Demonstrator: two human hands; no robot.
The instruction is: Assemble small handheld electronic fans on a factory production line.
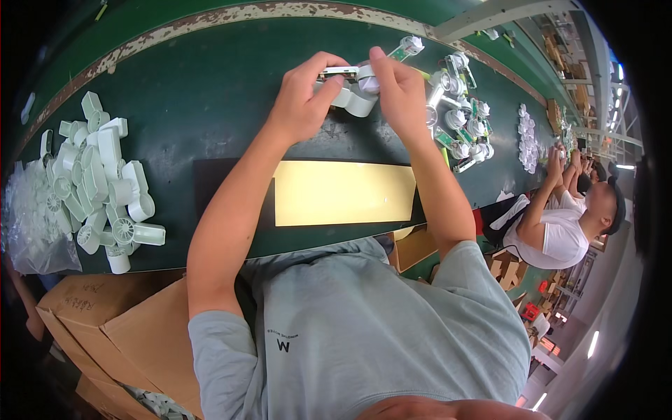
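Above the far half of the green table, both hands work on one small pale plastic fan housing with a round end. My left hand is closed around its left part, fingers behind and thumb in front. A narrow white-edged piece with a dark inside, perhaps a circuit board or battery, shows at its thumb. My right hand pinches the round end, where a white rounded part sits by the thumb. The fingers partly hide how these pieces join.
At left lies a heap of pale green fan housings beside a clear plastic bag. White motor assemblies with green circuit boards lie at right. A yellow sheet rests near the front edge. Cardboard boxes stand below; a co-worker sits right.
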